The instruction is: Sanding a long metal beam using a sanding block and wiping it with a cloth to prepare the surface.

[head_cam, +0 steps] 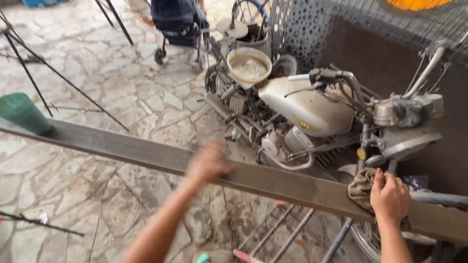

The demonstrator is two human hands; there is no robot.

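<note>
Under right hand, rag on beam

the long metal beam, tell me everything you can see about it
The long metal beam is a flat grey-brown bar, dusty and dull, running slantwise from upper left to lower right above the stone floor. The left hand, blurred, rests on its top edge mid-length. The right hand presses a crumpled rag against it near the right end.

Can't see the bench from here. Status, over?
Left hand blurred, on the long metal beam. Right hand presses a rag onto it. Dusty motorcycle close behind.
</note>
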